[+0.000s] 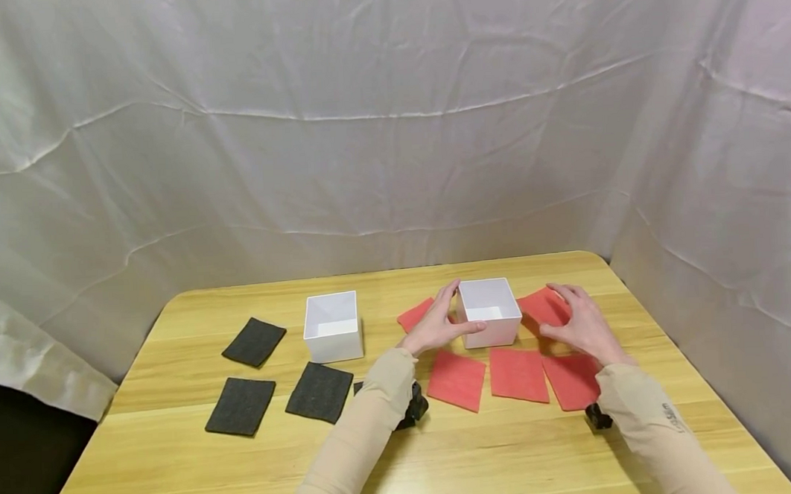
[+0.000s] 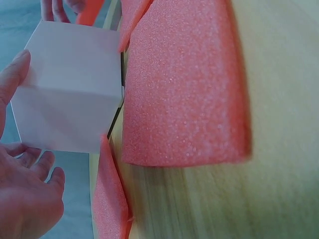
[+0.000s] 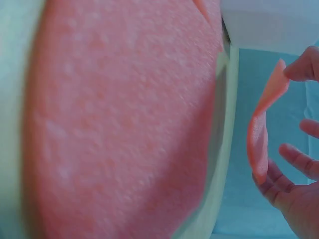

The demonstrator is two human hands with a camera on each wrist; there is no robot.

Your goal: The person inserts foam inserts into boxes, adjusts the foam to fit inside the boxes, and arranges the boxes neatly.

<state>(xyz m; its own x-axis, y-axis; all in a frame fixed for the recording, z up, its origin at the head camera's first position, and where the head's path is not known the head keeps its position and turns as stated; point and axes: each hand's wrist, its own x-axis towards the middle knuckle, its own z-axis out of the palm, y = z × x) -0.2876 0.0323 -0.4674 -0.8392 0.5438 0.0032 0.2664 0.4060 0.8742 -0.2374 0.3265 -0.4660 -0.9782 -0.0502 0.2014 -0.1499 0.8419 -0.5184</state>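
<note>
My left hand (image 1: 435, 327) holds the right-hand white box (image 1: 497, 336) at its left side, thumb across the front wall and fingers along the left wall toward the back corner. To the right of that box, my right hand (image 1: 586, 329) pinches a red foam sheet (image 1: 542, 306) between thumb and fingertips. The sheet (image 3: 259, 137) is bent and raised in the right wrist view. Three more red foam sheets (image 1: 518, 375) lie in front of the box. Another red sheet (image 1: 414, 315) shows behind my left hand, partly hidden.
A second white open box (image 1: 334, 347) stands to the left. Around it lie black sheets (image 1: 240, 406), one of them partly hidden under my left forearm. The wooden table (image 1: 474, 467) ends at a grey curtain (image 1: 391, 165) at the back and right.
</note>
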